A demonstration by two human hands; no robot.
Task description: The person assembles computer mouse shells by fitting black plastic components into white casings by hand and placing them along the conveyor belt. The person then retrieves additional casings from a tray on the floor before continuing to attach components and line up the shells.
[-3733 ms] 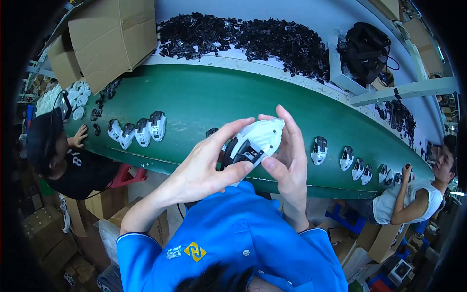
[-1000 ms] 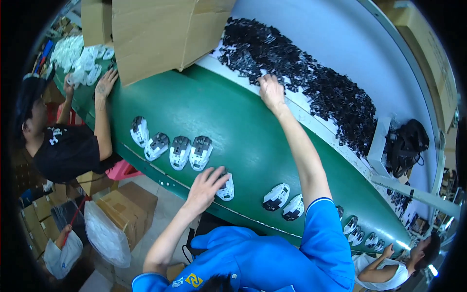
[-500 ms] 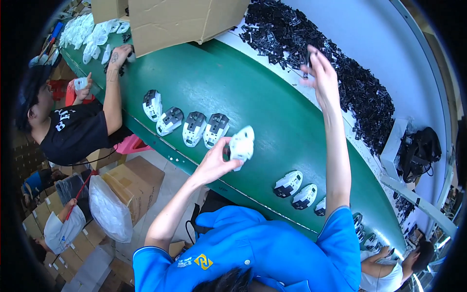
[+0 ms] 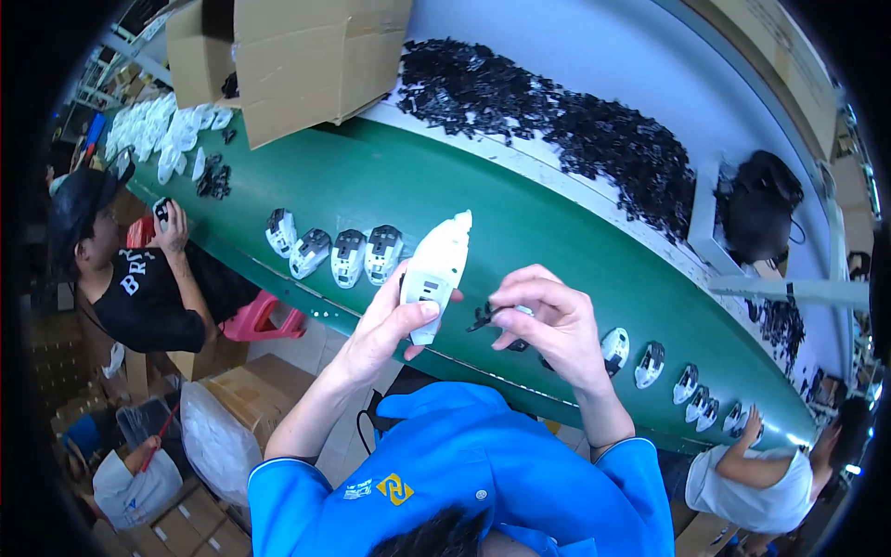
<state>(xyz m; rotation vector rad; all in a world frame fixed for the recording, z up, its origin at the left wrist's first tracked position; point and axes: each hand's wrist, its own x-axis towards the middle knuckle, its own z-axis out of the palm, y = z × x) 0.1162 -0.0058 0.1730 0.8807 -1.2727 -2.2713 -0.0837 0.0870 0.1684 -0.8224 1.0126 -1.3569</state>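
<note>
Clasping a white shell point(image 4: 436, 263) above the green tabletop point(image 4: 529, 218) in the left hand point(image 4: 376, 336), pinching a small black part point(image 4: 480, 319) in the right hand point(image 4: 557, 327); possibly risking a drop through too light a pinch.

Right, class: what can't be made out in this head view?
In the head view:
Left hand: most fingers hidden by the white shell.
Black part: partly covered by the right hand.
Cardboard box: cut off by upper edge.
Far-right shells: too small for detail.
</note>
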